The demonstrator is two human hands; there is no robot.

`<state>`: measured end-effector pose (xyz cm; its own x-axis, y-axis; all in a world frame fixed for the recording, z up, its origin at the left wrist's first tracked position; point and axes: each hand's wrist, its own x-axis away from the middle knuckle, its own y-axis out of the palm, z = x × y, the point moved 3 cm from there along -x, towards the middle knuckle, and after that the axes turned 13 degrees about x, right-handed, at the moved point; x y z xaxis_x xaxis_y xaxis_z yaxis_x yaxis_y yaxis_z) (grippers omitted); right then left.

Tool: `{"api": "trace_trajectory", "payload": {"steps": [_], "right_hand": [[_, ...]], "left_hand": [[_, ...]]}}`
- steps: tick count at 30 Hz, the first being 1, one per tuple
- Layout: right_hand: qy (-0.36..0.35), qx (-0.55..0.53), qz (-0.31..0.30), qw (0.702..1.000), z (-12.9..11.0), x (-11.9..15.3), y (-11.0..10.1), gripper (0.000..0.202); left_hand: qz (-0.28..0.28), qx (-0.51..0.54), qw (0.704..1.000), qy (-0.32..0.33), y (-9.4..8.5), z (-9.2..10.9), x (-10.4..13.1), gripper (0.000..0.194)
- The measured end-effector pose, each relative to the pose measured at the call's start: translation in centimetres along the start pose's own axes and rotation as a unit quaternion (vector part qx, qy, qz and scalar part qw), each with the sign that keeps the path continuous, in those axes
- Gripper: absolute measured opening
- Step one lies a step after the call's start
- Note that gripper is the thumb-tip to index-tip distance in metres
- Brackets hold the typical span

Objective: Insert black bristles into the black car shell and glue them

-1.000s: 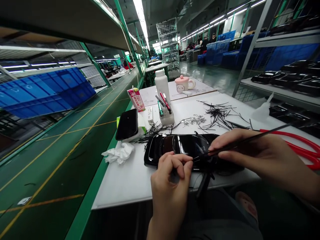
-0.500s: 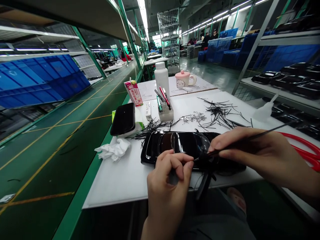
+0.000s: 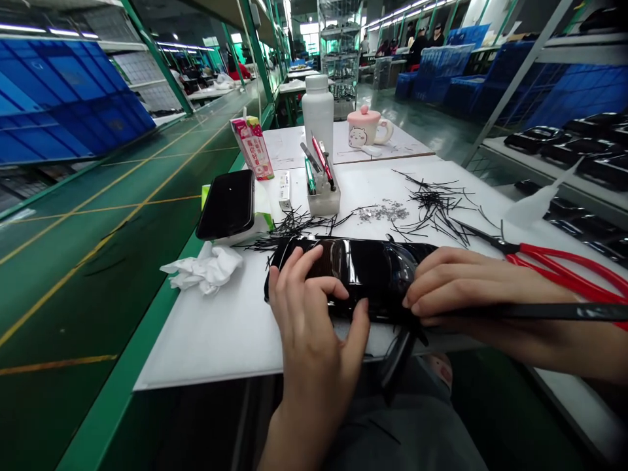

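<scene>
A glossy black model car [image 3: 366,268] lies lengthwise across the front of the white table. My left hand [image 3: 314,327] reaches over its left part, fingers spread and thumb apart, some fingertips at the body. What those fingertips touch underneath is hidden. At the car's right part, my right hand [image 3: 461,288] has its fingers together, closed on black tweezers [image 3: 540,312] whose back end sticks out to the right. The tweezer tips are hidden by the fingers. A dark part [image 3: 397,360] hangs from the car's near side, beyond the table edge.
Red-handled scissors [image 3: 549,255] lie right of the car. Black strips [image 3: 434,199] and small silvery bits [image 3: 385,210] are scattered behind it. Around them stand a pen holder [image 3: 324,199], white bottle [image 3: 318,111], lidded mug [image 3: 366,134], phone [image 3: 226,204], and crumpled tissue [image 3: 206,267].
My left hand's pinch has come apart, its fingers now spread over the car. My right hand has turned palm-down against the car, with the tweezers lying flatter. The view has tilted down.
</scene>
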<state>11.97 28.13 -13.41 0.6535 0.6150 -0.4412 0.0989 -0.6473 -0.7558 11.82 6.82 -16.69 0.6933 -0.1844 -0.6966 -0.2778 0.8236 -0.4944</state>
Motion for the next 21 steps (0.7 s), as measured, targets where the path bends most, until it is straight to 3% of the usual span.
{"api": "trace_trajectory", "payload": {"steps": [9, 21], "right_hand": [[-0.01, 0.092, 0.015, 0.996, -0.56, -0.59, -0.03, 0.012], [-0.018, 0.096, 0.031, 0.995, -0.7, -0.41, 0.62, 0.011]], "left_hand": [[-0.012, 0.002, 1.0, -0.01, -0.11, 0.0, 0.16, 0.028], [-0.028, -0.006, 1.0, -0.007, -0.24, -0.1, 0.11, 0.03]]}}
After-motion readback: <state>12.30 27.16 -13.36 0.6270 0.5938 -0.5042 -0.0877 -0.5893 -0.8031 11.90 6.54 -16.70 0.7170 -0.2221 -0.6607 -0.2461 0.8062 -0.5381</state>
